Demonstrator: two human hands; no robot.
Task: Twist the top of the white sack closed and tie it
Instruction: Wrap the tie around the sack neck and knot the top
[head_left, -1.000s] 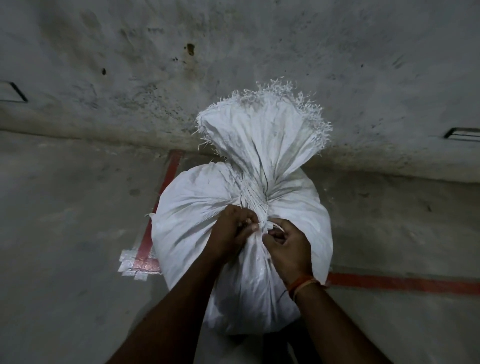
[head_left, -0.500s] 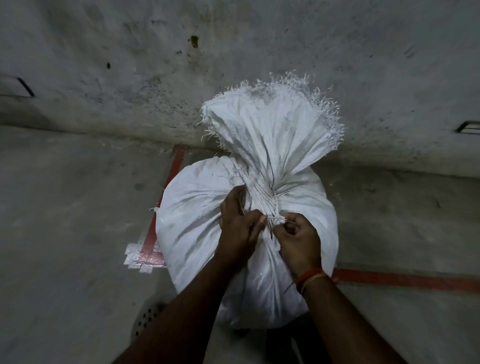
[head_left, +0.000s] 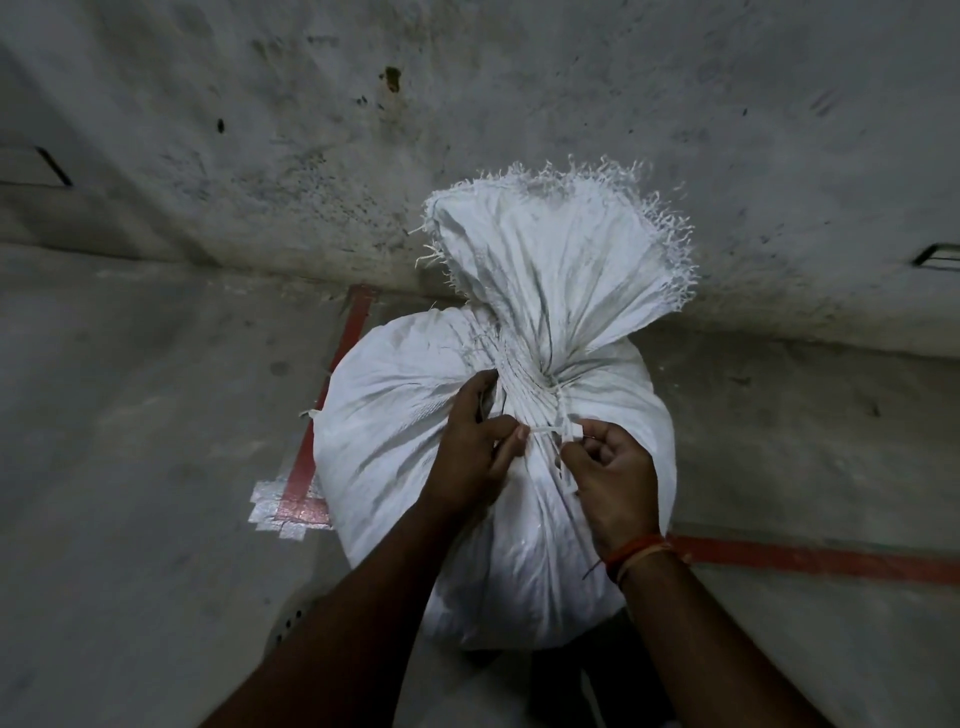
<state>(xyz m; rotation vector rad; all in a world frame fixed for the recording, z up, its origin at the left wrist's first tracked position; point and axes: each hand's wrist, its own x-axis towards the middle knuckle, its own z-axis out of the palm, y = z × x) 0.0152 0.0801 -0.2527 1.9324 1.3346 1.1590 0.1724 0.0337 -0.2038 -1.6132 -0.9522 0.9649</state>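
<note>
White sack (head_left: 415, 415), neck already twisted, is mid-tying: left hand (head_left: 470, 452) and right hand (head_left: 610, 478) each pinch a string (head_left: 545, 429) end, needing a firm outward pull.

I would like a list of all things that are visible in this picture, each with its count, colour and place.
white sack: 1, white, standing on the floor, its neck gathered, frayed top fanned out above.
tie strip: 1, white, at the sack neck, between the two hands.
floor tape lines: 2, red, on the floor left and right of the sack.
wall: 1, grey, stained, behind the sack.
wrist thread: 1, orange-red, on the right wrist.
left hand: 1, pinches the tie strip.
right hand: 1, pinches the tie strip.
</note>
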